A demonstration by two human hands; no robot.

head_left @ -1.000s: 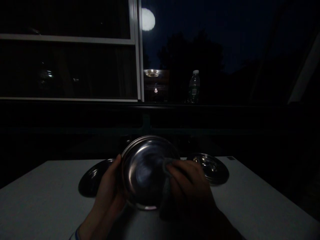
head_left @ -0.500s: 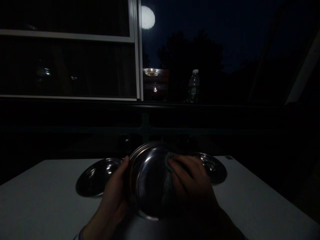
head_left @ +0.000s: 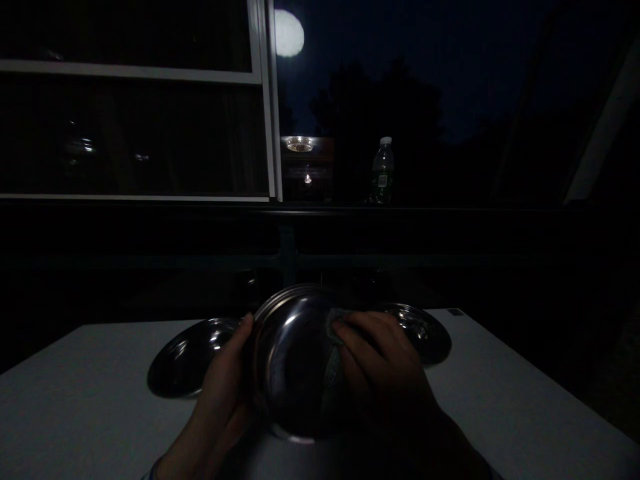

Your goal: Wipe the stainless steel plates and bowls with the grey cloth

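Note:
A shiny round metal dish (head_left: 295,353) is held up, tilted, above the near part of a white table. My left hand (head_left: 225,373) grips its left edge, thumb along the rim and the other fingers behind. My right hand (head_left: 385,360) is closed on a greyish-green cloth (head_left: 333,363) and presses it against the right side of the dish's shiny face. The cloth hangs down below my fingertips, and its lower end fades into shadow. Whether the dish is a bowl or a deep plate I cannot tell in this dim light.
On the white table (head_left: 55,400) lie two more shiny metal dishes, a left one (head_left: 175,360) and a right one (head_left: 425,337), each partly behind a hand. A clear plastic bottle (head_left: 383,175) stands on the dark window sill (head_left: 430,211) beyond the table.
My right hand with the cloth has shifted slightly down on the dish. My left hand keeps its grip. The whole view has turned a little.

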